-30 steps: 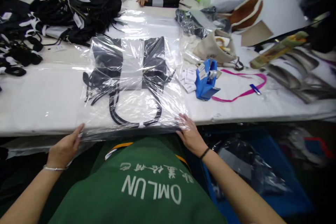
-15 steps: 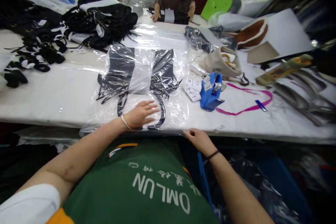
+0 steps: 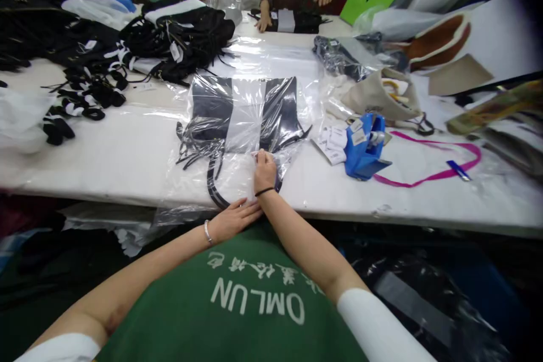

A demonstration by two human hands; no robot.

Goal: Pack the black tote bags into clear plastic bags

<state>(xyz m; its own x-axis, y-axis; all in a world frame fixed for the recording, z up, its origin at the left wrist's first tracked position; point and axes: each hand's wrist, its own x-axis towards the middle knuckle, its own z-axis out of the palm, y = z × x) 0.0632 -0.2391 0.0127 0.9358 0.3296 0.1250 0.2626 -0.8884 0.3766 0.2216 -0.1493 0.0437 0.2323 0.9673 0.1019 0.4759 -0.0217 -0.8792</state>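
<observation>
A black bag [image 3: 211, 104] with a pale grey band [image 3: 245, 110] across its middle lies flat inside a clear plastic bag [image 3: 186, 178]. Its dark strap loop [image 3: 212, 182] and thin cords hang toward the table's front edge. My right hand [image 3: 265, 172] is closed in a pinch on the plastic, just below the band. At the table edge, my left hand [image 3: 236, 218] lies flat with its fingers stretched out over the near end of the plastic. The fingertips of the left hand come close to my right wrist.
Left lies a pile of black bags [image 3: 182, 39] with small black-and-white bundles [image 3: 91, 93]. To the right are a blue tape dispenser [image 3: 365, 150], paper labels [image 3: 331, 144], a pink strap [image 3: 424, 178] and a beige pouch [image 3: 382, 96]. Across the table, a co-worker's hand [image 3: 263, 21] rests by another black bag.
My right hand has swung from the table edge to the middle of the plastic, carrying its right side inward. My left hand has slid down toward the edge.
</observation>
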